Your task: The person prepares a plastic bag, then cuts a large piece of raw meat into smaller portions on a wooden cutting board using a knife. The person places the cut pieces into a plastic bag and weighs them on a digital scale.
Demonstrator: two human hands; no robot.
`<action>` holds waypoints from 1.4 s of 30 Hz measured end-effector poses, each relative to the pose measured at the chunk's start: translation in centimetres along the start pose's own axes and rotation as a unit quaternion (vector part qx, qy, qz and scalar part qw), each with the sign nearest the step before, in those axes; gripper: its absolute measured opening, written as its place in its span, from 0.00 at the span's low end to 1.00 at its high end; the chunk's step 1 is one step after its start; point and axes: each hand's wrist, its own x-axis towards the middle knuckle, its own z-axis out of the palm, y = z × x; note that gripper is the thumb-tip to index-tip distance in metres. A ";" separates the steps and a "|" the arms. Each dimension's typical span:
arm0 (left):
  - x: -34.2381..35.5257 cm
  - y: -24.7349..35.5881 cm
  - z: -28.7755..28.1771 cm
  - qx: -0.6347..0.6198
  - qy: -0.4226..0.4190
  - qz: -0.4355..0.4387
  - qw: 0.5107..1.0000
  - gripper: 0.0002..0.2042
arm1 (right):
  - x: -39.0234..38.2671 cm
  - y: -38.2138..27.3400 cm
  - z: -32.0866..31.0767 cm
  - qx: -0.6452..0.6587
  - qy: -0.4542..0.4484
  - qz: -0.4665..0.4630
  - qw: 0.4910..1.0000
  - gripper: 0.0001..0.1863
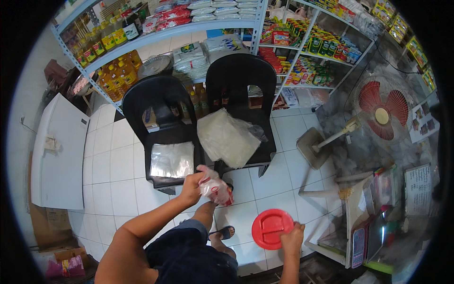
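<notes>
My left hand [191,188] is closed around the top of a crumpled clear plastic bag with red print [215,187], held up in front of the chairs. A round red plastic lid [265,240] with a raised grip across its middle is pinched at its right edge by my right hand [293,238]. Nearest to the bag, a stack of clear plastic sheets or bags [172,160] lies on the seat of the left black chair [156,102]. On the right black chair [240,71] rests a larger, cloudy plastic bag [229,137].
Behind the chairs stand shelves [165,32] with oil bottles [113,78] and packets. A red-bladed stand fan [382,111] is at the right, above a small table [354,213] bearing a phone [359,247]. A white chest freezer [61,151] stands left on the white tiled floor [113,175].
</notes>
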 end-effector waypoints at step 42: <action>13.6 -27.7 0.4 0.375 -0.271 -0.059 0.884 0.19 | 5.0 -7.8 13.5 0.134 -0.082 0.026 0.987 0.07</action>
